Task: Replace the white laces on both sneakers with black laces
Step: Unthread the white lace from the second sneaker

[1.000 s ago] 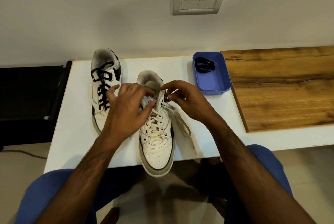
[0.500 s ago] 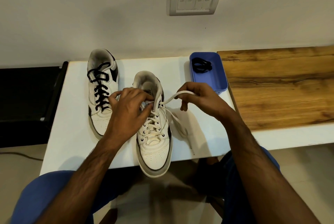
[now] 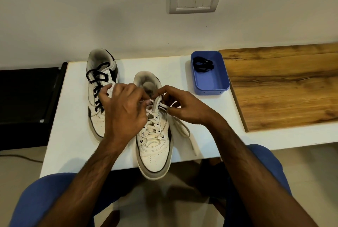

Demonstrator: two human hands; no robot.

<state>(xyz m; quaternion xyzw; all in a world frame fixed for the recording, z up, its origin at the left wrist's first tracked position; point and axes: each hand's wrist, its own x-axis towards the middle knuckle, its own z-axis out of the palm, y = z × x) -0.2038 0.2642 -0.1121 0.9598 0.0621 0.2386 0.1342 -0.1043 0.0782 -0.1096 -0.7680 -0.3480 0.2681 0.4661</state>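
Fingers of both hands pinch the white lace point(image 3: 180, 126) while the blue tray point(image 3: 210, 82) holds a black lace point(image 3: 203, 64).

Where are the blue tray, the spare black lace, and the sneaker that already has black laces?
blue tray point(image 3: 212, 87): head view, bare floor near its front wall.
spare black lace point(image 3: 202, 64): head view, middle of the coiled bundle.
black-laced sneaker point(image 3: 97, 120): head view, white leather of the toe area.

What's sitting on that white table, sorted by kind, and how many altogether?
Sneakers: 2, one with black laces, one with white laces
Blue trays: 1
Loose black laces: 1 bundle, in the tray
Wooden boards: 1
Total: 5
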